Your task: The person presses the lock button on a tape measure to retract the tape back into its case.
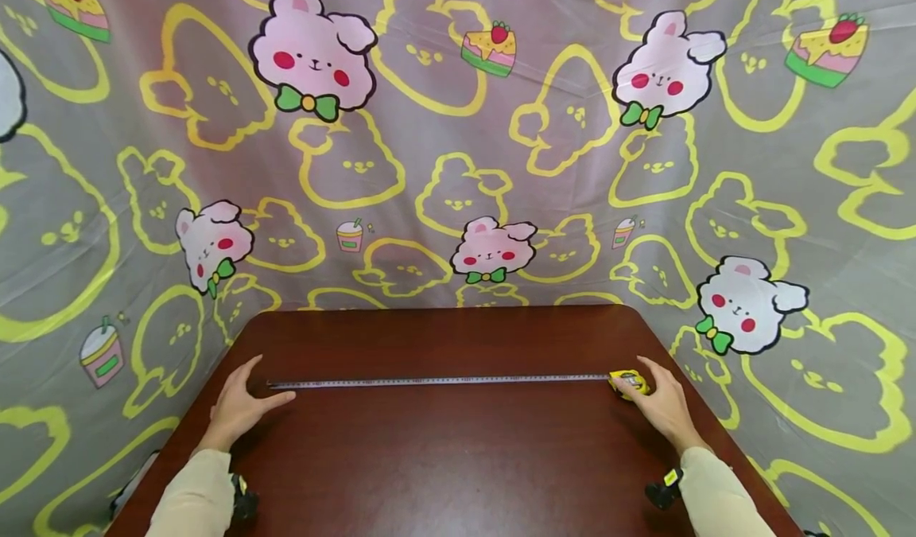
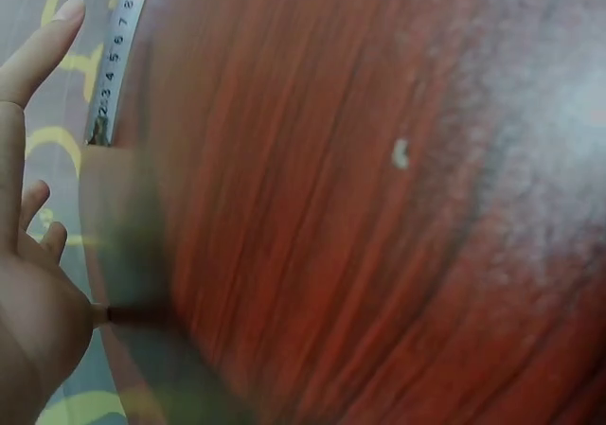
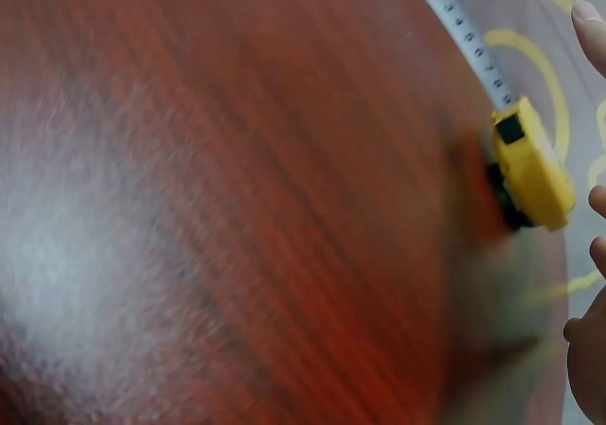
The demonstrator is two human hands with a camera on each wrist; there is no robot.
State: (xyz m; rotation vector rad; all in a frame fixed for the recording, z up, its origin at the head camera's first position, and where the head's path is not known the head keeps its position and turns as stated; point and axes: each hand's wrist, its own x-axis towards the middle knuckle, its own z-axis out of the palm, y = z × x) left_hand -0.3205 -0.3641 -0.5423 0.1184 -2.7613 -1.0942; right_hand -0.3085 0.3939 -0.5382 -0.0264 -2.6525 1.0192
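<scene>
A yellow tape measure (image 1: pixel 628 378) sits near the right side of the table, its silver blade (image 1: pixel 444 380) drawn out in a straight line across to the left side. My right hand (image 1: pixel 667 406) is beside the case with fingers spread, and the thumb overlaps it in the head view. In the right wrist view, a gap shows between the fingers and the yellow case (image 3: pixel 535 174). On the other side, my left hand (image 1: pixel 238 408) has thumb and fingers spread wide around the blade's free end (image 2: pixel 102 127), without gripping it.
The dark red-brown wooden table (image 1: pixel 444 457) has rounded far corners. A grey curtain (image 1: pixel 444 135) with rabbit, cake and drink prints hangs behind it and along both sides. A small pale mark (image 2: pixel 401 153) shows on the tabletop.
</scene>
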